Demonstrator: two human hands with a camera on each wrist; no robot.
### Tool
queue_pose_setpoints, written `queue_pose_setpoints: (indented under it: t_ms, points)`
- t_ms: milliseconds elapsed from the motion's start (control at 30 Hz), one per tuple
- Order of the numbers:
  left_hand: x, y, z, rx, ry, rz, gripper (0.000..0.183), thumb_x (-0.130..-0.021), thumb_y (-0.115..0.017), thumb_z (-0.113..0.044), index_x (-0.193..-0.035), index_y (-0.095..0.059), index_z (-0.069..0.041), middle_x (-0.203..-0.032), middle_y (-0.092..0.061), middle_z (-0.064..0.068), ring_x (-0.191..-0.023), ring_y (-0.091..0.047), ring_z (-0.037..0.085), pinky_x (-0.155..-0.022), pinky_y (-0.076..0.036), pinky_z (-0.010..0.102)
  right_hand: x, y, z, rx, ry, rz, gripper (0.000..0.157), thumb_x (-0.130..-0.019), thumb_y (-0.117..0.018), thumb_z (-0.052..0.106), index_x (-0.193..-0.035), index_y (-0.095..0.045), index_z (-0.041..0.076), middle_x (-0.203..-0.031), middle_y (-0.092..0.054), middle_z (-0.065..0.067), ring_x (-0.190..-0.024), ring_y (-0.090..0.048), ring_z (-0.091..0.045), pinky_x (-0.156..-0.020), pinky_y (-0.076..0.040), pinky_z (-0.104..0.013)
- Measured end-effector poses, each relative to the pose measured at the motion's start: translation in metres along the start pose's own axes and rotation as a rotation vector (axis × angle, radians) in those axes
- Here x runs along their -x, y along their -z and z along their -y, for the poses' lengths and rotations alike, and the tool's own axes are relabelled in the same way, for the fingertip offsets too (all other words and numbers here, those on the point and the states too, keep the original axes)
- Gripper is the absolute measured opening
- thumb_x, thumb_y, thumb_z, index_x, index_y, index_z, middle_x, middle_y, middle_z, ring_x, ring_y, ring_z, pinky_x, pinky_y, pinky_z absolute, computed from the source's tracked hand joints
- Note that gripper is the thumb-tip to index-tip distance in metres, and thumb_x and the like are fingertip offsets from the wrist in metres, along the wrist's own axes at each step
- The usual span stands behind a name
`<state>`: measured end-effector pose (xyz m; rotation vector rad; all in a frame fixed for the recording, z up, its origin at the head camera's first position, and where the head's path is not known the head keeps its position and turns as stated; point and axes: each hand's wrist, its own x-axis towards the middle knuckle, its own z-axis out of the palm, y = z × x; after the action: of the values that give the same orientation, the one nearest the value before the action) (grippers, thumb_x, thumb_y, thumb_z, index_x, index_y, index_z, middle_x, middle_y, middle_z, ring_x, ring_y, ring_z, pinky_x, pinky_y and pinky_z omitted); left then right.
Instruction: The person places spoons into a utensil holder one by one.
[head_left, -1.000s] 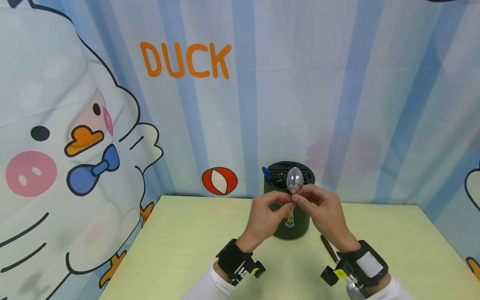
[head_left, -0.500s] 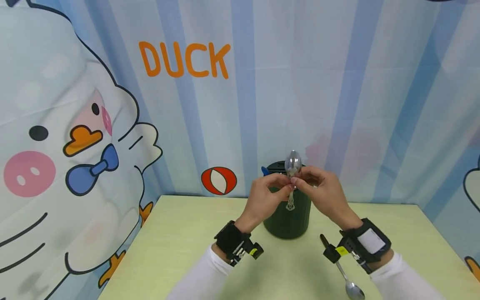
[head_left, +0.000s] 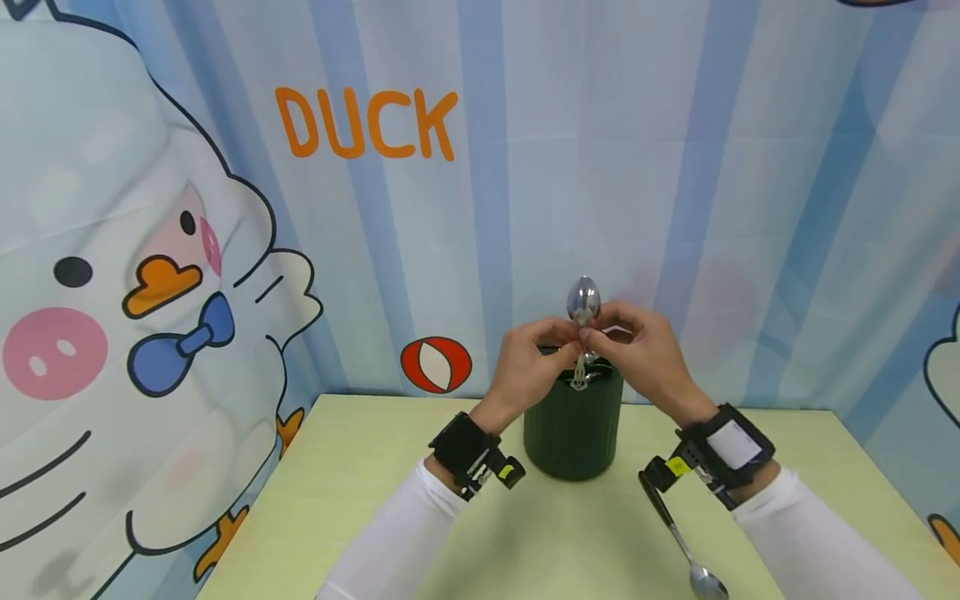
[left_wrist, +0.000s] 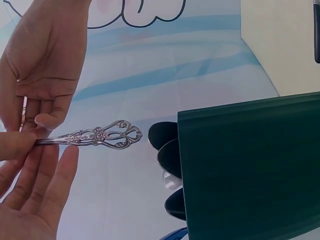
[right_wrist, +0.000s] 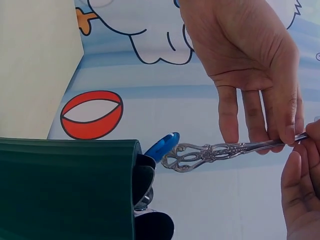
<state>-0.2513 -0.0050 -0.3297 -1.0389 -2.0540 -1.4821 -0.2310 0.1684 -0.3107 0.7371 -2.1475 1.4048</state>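
Note:
Both hands pinch one silver spoon (head_left: pixel 583 300) by its neck, bowl up and handle down, above a dark green utensil holder (head_left: pixel 572 433). The left hand (head_left: pixel 528 362) grips it from the left, the right hand (head_left: pixel 641 350) from the right, fingertips meeting. In the left wrist view the ornate openwork handle (left_wrist: pixel 107 136) points toward the holder's mouth, outside its rim. Dark rounded utensil ends (left_wrist: pixel 170 155) stick out of the holder. The right wrist view shows the same handle (right_wrist: pixel 210 152) near a blue utensil end (right_wrist: pixel 162 146).
A second spoon (head_left: pixel 682 542) with a dark handle lies on the pale yellow table (head_left: pixel 390 475), below the right wrist. A printed curtain (head_left: pixel 570 167) hangs behind the table. Each wrist wears a black camera strap.
Both hands have lifted the spoon upward, so its handle end now sits at the height of the holder's rim. The right forearm has uncovered the spoon on the table.

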Motion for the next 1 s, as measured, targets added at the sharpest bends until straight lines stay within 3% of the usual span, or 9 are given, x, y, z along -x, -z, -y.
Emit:
queue_pose_setpoints:
  t_ms: [167,400,700,1000]
  points:
    - [-0.009,0.003,0.001,-0.037,-0.014,-0.005,0.010,-0.089,-0.062,-0.015,-0.097,-0.067,-0.012,-0.085,-0.065,-0.001,-0.072,-0.060,0.008,-0.062,-0.053,0.022,-0.007,0.001,0.004,0.022,0.008,0.003,0.009,-0.090,-0.061,0.015,-0.097,-0.063,0.009,-0.090,-0.060,-0.005,-0.092,-0.057,-0.015,-0.081,-0.052,-0.037]
    - [-0.017,0.006,0.009,-0.152,-0.065,-0.015,0.007,-0.087,-0.063,-0.012,-0.094,-0.067,-0.012,-0.081,-0.065,-0.003,-0.072,-0.056,0.001,-0.061,-0.050,0.021,-0.011,0.002,0.027,0.048,0.016,0.008,0.011,-0.088,-0.060,0.004,-0.098,-0.062,-0.001,-0.088,-0.060,-0.012,-0.091,-0.058,-0.023,-0.080,-0.051,-0.043]
    - [-0.022,0.004,0.024,-0.203,-0.075,-0.020,0.005,-0.088,-0.063,-0.012,-0.091,-0.066,-0.015,-0.081,-0.064,-0.003,-0.075,-0.056,0.001,-0.063,-0.051,0.023,-0.022,-0.001,-0.014,0.085,0.011,0.016,0.013,-0.089,-0.063,0.019,-0.099,-0.064,0.010,-0.088,-0.063,-0.004,-0.086,-0.057,-0.015,-0.076,-0.052,-0.039]
    - [-0.019,0.001,0.040,-0.244,-0.037,0.012,0.005,-0.087,-0.064,-0.010,-0.090,-0.065,-0.015,-0.081,-0.064,-0.003,-0.074,-0.056,0.001,-0.063,-0.049,0.018,-0.023,-0.004,-0.031,0.139,-0.022,0.057,0.011,-0.089,-0.064,0.022,-0.096,-0.064,0.014,-0.086,-0.063,0.000,-0.084,-0.057,-0.014,-0.073,-0.053,-0.039]
